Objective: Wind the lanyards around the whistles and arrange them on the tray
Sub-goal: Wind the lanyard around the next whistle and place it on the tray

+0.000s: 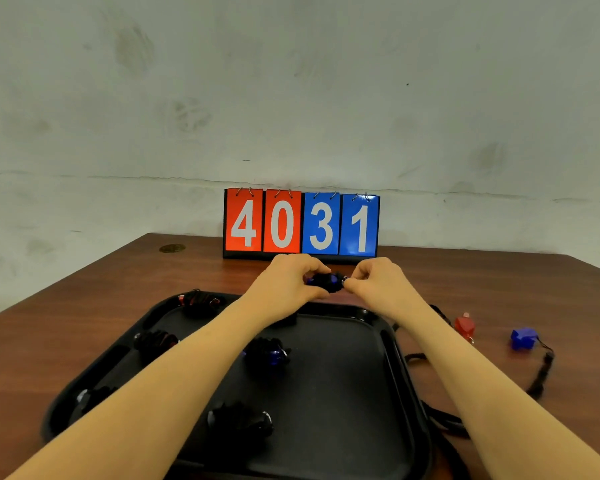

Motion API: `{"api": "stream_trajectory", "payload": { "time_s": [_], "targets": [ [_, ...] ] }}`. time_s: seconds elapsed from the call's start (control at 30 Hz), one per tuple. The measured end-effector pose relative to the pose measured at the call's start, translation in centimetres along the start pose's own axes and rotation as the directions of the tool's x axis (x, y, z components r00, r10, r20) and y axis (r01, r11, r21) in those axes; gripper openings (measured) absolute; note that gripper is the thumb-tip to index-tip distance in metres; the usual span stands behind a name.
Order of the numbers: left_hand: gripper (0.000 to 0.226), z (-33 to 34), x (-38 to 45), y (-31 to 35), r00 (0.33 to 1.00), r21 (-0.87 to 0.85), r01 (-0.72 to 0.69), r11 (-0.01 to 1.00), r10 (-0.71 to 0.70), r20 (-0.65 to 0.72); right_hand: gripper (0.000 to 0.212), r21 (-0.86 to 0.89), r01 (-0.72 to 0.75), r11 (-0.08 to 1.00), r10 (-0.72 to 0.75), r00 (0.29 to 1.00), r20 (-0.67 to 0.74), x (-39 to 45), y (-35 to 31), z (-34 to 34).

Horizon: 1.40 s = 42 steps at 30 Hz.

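Above the far rim of the black tray [388,344] I hold a blue whistle [327,281] wound in black lanyard. My left hand [290,278] grips its left end; my right hand [373,277] pinches its metal ring at the right end. Several wound whistles lie on the tray: one at the far left [200,301], one at the left [155,342], a blue one in the middle [269,353], one near the front [239,422] and one partly hidden under my left forearm [90,398].
On the wooden table right of the tray lie a red whistle [464,326] and a blue whistle [522,338], their black lanyards [541,375] loose. A flip scoreboard reading 4031 [301,223] stands at the back against the wall.
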<state>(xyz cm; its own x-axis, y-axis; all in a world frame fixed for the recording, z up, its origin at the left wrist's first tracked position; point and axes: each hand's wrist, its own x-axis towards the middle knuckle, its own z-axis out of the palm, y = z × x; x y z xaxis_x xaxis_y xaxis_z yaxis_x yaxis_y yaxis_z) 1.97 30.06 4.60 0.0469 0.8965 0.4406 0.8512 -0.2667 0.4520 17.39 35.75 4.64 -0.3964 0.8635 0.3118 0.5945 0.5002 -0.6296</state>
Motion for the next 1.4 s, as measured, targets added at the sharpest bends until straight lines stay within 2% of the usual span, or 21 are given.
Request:
{"api": "stream_trajectory", "payload": {
  "time_s": [0.2, 0.43, 0.5, 0.6, 0.67, 0.9, 1.1, 1.27, 1.4],
  "targets": [
    [0.039, 0.4, 0.2, 0.8, 0.993, 0.033, -0.018, 0.999, 0.014, 0.118, 0.014, -0.056, 0.017, 0.998, -0.013, 0.998, 0.067, -1.3, 1.8, -0.5],
    [0.034, 2.6, 0.7, 1.0, 0.976, 0.064, 0.066, 0.996, -0.078, 0.201, 0.013, -0.183, 0.020, 0.983, 0.000, 0.994, 0.109, -1.9, 4.1, 0.4],
    [0.033, 3.0, 0.9, 1.0, 0.973, 0.073, 0.093, 0.993, -0.106, 0.205, 0.012, -0.258, 0.043, 0.965, -0.022, 0.996, 0.084, -1.9, 4.3, 0.7],
    [0.034, 3.5, 1.1, 0.8, 0.962, 0.109, 0.100, 0.989, -0.124, 0.244, 0.013, -0.463, 0.125, 0.877, -0.096, 0.992, 0.085, -1.9, 4.3, 0.9],
    [0.036, 3.9, 1.2, 0.8, 0.961, 0.118, 0.097, 0.988, -0.124, 0.248, 0.014, -0.506, 0.124, 0.854, -0.097, 0.992, 0.079, -1.8, 4.4, 1.0],
    [0.039, 4.7, 1.5, 0.8, 0.966, 0.108, 0.094, 0.990, -0.117, 0.230, 0.017, -0.416, 0.071, 0.906, -0.056, 0.997, 0.048, -1.8, 5.0, 1.1],
    [0.063, 4.0, 0.7, 1.1, 0.958, 0.030, 0.159, 0.987, -0.161, 0.237, 0.013, -0.352, 0.012, 0.936, 0.019, 0.996, 0.085, -1.8, 4.4, 0.1],
    [0.052, 2.9, -0.7, 2.4, 0.974, -0.046, 0.175, 0.984, -0.166, 0.152, 0.015, -0.313, -0.014, 0.950, 0.060, 0.989, 0.137, -2.2, 3.8, -1.3],
    [0.039, 3.0, -1.6, 4.0, 0.983, -0.112, 0.151, 0.982, -0.138, 0.117, 0.015, -0.264, -0.021, 0.964, 0.043, 0.996, 0.076, -3.9, 4.1, -2.7]
  ]
}}
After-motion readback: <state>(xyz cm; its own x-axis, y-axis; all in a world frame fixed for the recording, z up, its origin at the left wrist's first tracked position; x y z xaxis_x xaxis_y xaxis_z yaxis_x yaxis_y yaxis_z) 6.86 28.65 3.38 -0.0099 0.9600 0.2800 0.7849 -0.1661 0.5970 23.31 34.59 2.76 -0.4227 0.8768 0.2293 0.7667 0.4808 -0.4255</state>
